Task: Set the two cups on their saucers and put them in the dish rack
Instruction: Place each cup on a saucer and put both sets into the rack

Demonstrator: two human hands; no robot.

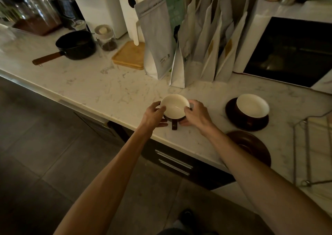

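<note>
A brown cup with a cream inside [173,107] sits near the counter's front edge, its handle pointing toward me. My left hand [154,114] grips its left side and my right hand [195,113] grips its right side. To the right, a second matching cup [252,107] stands on a dark brown saucer [233,117]. An empty brown saucer [251,146] lies nearer me, partly hidden by my right forearm. The wire dish rack [305,145] shows at the right edge.
Several paper bags [188,42] stand at the back of the marble counter [107,87], with a microwave [287,51] to their right. A black saucepan [75,45], a glass jar [106,37] and a wooden tray [131,56] sit at the back left.
</note>
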